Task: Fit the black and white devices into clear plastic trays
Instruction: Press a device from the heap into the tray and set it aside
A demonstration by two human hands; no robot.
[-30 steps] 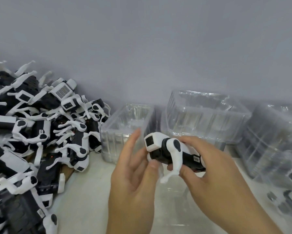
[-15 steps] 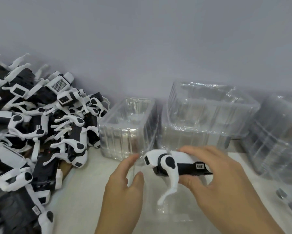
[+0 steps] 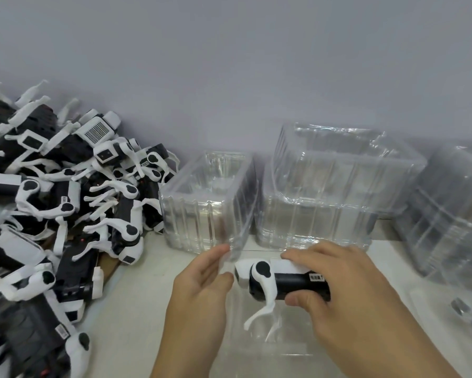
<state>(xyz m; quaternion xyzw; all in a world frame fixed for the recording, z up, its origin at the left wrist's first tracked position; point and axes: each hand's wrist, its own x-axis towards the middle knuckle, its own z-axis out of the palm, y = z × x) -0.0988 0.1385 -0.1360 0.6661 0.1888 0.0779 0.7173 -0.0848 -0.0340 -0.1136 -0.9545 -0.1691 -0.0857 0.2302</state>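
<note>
My right hand (image 3: 360, 296) grips a black and white device (image 3: 292, 285) by its black body, thumb below and fingers on top. The device lies level with its white head pointing left and a white leg hanging down. It hovers just over a clear plastic tray (image 3: 259, 347) on the white table in front of me. To the left of the device, my left hand (image 3: 202, 293) holds the tray's left wall between thumb and fingers. How far the device sits inside the tray is hard to tell through the clear plastic.
A big pile of black and white devices (image 3: 65, 214) fills the left side. Stacks of empty clear trays (image 3: 210, 203) (image 3: 338, 186) stand along the grey wall, with more at the right (image 3: 453, 214). A tray holding devices (image 3: 469, 315) lies at the right edge.
My right hand has lowered the device from chest height down toward the clear tray. My left hand let go of the device's head and took hold of the tray's left wall.
</note>
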